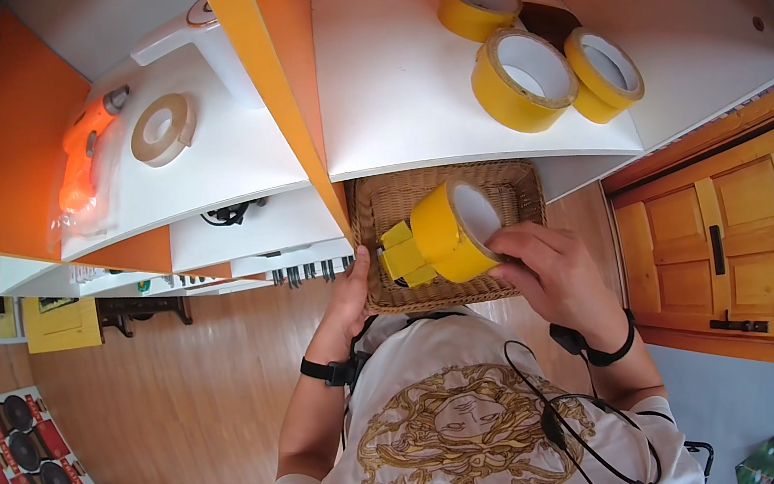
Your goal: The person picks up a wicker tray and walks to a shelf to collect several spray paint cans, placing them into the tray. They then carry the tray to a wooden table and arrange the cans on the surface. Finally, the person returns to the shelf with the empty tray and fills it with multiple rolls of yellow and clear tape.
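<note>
My right hand pinches the rim of a big yellow roll of tape between thumb and fingers. The roll is tilted over a brown wicker basket. My left hand grips the basket's left side, thumb up along the rim, its other fingers mostly hidden. Inside the basket, left of the roll, is a yellow object with a dark part; the roll partly covers it and its kind is unclear. On the shelf above lie several more yellow tape rolls, grouped at the right.
White shelves with orange panels stand in front. The left compartment holds an orange glue gun, a beige tape roll and a white device. Wooden cabinet doors are at right. A black cable hangs at my chest.
</note>
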`<state>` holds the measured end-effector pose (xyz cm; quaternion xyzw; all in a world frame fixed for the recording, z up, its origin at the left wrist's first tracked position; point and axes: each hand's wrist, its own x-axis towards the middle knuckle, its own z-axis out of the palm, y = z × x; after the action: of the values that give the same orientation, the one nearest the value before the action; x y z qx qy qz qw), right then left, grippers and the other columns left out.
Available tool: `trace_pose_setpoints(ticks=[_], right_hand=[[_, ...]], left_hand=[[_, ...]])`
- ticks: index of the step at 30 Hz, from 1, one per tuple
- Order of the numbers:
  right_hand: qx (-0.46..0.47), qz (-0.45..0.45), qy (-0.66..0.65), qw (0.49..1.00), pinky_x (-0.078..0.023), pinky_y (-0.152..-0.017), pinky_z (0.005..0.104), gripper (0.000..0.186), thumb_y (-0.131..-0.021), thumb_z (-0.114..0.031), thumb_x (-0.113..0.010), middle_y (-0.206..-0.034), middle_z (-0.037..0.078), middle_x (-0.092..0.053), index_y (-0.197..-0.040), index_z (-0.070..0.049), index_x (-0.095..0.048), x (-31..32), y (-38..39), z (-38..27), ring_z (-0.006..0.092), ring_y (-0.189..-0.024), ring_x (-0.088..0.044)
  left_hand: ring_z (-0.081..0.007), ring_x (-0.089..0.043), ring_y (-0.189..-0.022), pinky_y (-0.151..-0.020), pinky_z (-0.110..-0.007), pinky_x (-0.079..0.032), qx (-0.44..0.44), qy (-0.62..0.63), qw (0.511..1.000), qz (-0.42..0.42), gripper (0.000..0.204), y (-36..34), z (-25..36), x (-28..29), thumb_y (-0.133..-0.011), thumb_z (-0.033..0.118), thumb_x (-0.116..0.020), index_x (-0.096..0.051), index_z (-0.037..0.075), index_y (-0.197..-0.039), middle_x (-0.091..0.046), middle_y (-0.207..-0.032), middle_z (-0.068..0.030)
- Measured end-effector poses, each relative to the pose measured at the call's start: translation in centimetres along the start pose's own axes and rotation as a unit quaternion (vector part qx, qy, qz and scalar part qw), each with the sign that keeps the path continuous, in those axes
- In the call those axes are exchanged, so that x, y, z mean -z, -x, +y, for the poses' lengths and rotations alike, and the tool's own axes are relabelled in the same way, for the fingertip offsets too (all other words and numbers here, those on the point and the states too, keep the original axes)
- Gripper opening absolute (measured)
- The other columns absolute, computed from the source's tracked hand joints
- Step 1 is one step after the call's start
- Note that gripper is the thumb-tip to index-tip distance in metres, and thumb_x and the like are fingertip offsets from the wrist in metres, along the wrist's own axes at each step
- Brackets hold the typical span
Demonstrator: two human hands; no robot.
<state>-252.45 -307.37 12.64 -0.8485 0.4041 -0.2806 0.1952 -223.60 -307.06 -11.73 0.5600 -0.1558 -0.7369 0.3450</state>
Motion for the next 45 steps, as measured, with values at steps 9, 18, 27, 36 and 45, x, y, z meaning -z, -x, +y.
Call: trace_pose_setpoints(ticks=[9, 18, 27, 36, 45], right_hand=[[-0.085, 0.047, 0.123, 0.988, -0.062, -0.078, 0.0448, 0.018, -0.092, -0.007, -0.077, -0.105, 0.014, -0.075, -0.110, -0.003, -0.073, -6.7, 0.6, 8.0, 0.0374, -0.091, -0.074], [-0.003, 0.029, 0.261, 0.965, -0.064, -0.077, 0.0383, 0.024, -0.082, -0.004, -0.068, -0.108, 0.009, -0.074, -0.105, -0.008, -0.072, -13.0, 2.2, 13.8, 0.0283, -0.091, -0.076], [-0.021, -0.027, 0.184, 0.982, -0.064, -0.073, 0.0399, 0.013, -0.093, -0.008, -0.069, -0.107, 0.008, -0.075, -0.106, -0.009, -0.072, -12.9, 2.2, 12.9, 0.0284, -0.088, -0.077], [-0.038, -0.066, 0.274, 0.959, -0.063, -0.065, 0.0382, 0.008, -0.093, -0.012, -0.070, -0.095, 0.008, -0.071, -0.100, -0.010, -0.070, -13.2, 1.9, 11.9, 0.0265, -0.081, -0.077], [-0.064, -0.058, 0.262, 0.961, -0.063, -0.065, 0.0395, 0.012, -0.089, -0.007, -0.069, -0.096, 0.009, -0.071, -0.100, -0.010, -0.070, -13.9, 2.4, 11.1, 0.0285, -0.081, -0.077]], left_hand=[[-0.0245, -0.070, -0.127, -0.093, -0.040, -0.065, -0.003, 0.022, 0.999, -0.025, 0.089, 1.0, 0.6, -0.6, -0.108, 0.066, -0.057, -0.039, -0.001, -0.165, -0.063, -0.151, -0.0171], [-0.0253, -0.072, -0.124, -0.093, -0.040, -0.066, 0.004, 0.015, 1.000, -0.009, 0.087, 1.8, 1.0, -1.3, -0.109, 0.066, -0.055, -0.039, 0.000, -0.164, -0.065, -0.148, -0.0172], [-0.0274, -0.071, -0.128, -0.096, -0.042, -0.065, 0.008, -0.009, 1.000, -0.002, 0.087, 3.0, 1.8, -2.1, -0.109, 0.066, -0.053, -0.038, 0.001, -0.165, -0.062, -0.152, -0.0177], [-0.0273, -0.073, -0.123, -0.093, -0.044, -0.067, 0.007, -0.014, 1.000, -0.009, 0.078, 3.2, 2.0, -2.1, -0.106, 0.051, -0.069, -0.044, -0.002, -0.157, -0.067, -0.144, -0.0180], [-0.0263, -0.072, -0.124, -0.093, -0.045, -0.066, -0.019, -0.003, 0.999, -0.050, 0.071, 2.5, 1.4, -1.7, -0.104, 0.040, -0.076, -0.048, 0.000, -0.155, -0.068, -0.141, -0.0150]])
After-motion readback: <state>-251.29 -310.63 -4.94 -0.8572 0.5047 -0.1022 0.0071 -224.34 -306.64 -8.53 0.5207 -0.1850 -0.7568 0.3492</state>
